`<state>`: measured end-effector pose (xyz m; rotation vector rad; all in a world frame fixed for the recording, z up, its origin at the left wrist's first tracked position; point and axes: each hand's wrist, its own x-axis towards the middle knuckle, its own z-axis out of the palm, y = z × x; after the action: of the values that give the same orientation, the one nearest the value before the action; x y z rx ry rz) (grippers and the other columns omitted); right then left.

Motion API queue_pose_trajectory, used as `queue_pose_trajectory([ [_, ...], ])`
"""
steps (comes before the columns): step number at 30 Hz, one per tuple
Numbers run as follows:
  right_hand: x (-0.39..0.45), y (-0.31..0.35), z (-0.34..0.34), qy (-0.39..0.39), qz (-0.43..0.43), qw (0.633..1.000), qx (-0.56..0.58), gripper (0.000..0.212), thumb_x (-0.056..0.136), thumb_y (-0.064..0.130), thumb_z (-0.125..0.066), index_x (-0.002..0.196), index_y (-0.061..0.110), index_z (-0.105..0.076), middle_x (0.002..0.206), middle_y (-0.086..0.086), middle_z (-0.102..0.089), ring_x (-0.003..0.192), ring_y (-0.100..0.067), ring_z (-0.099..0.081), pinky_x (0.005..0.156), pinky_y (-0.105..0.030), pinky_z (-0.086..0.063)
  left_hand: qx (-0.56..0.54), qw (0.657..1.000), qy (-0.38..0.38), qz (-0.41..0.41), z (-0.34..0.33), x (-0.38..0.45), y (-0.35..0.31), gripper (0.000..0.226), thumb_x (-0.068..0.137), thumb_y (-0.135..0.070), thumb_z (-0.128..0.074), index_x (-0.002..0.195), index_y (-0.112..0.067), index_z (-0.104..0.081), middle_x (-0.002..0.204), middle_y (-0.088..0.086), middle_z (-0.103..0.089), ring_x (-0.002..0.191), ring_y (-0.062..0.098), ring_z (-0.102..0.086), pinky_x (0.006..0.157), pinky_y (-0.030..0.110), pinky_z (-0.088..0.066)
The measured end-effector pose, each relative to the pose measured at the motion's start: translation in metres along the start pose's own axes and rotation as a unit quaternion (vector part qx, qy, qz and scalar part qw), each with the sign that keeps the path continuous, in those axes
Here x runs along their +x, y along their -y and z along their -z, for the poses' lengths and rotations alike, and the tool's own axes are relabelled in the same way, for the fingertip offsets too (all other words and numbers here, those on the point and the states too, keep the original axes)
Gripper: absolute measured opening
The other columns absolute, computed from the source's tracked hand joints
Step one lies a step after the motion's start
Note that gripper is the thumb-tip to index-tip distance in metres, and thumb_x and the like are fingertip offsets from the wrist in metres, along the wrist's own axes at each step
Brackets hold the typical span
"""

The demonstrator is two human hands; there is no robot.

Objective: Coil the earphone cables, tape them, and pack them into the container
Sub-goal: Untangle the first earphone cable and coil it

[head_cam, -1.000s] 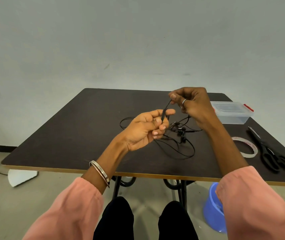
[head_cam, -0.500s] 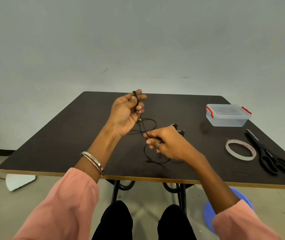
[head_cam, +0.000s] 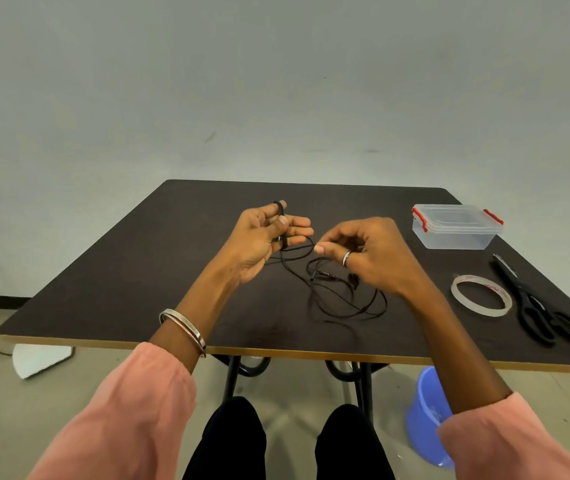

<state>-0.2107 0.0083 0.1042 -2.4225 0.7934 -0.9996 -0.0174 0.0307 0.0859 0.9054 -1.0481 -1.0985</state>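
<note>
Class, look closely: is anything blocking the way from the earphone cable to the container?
Only the container's own lid, clipped shut. The table between it and the earphone cable is bare.

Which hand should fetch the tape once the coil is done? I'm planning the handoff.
Right, probably. The tape roll lies on the table's right side, just past the right hand. The left hand has the earphone cable looped on its fingers and should keep its grip.
</note>
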Motion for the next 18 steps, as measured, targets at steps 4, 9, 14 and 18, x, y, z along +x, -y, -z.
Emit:
queue_pose_trajectory([
  [4,0.011,0.001,0.014,-0.019,-0.017,0.998,0.052,0.008,0.081,0.02,-0.074,0.087,0.016,-0.075,0.076,0.003,-0.072,0.066,-0.007,-0.066,0.062,-0.023,-0.054,0.008,0.997,0.065,0.038,-0.007,-0.007,0.007,0.046,0.098,0.004,-0.04,0.143,0.004,-0.029,0.098,0.015,-0.072,0.092,0.025,-0.072,0.087,0.036,-0.057],
  [9,0.027,0.0,0.028,-0.026,-0.053,0.984,0.169,0.013,0.087,0.008,-0.067,0.098,0.004,-0.072,0.079,-0.009,-0.072,0.057,-0.002,-0.058,0.052,-0.014,-0.045,-0.002,0.984,0.165,0.062,-0.015,-0.018,0.014,0.048,0.095,0.005,-0.044,0.142,0.002,-0.034,0.103,0.016,-0.072,0.099,0.029,-0.069,0.086,0.034,-0.057],
  [14,0.042,-0.015,0.032,-0.094,-0.091,0.962,0.238,0.01,0.088,0.006,-0.065,0.095,0.008,-0.073,0.074,-0.006,-0.071,0.055,-0.008,-0.052,0.048,-0.018,-0.041,0.034,0.97,0.234,0.057,-0.022,-0.027,0.024,0.048,0.094,-0.001,-0.046,0.141,0.0,-0.036,0.101,0.013,-0.071,0.089,0.024,-0.071,0.081,0.031,-0.057],
  [18,0.044,-0.024,0.029,-0.109,-0.112,0.958,0.239,0.01,0.089,0.006,-0.064,0.095,0.007,-0.073,0.074,-0.006,-0.07,0.056,-0.01,-0.05,0.048,-0.017,-0.04,0.012,0.971,0.234,0.053,-0.021,-0.028,0.026,0.039,0.099,0.003,-0.036,0.137,0.0,-0.042,0.083,0.007,-0.064,0.063,0.012,-0.053,0.065,0.023,-0.047],
])
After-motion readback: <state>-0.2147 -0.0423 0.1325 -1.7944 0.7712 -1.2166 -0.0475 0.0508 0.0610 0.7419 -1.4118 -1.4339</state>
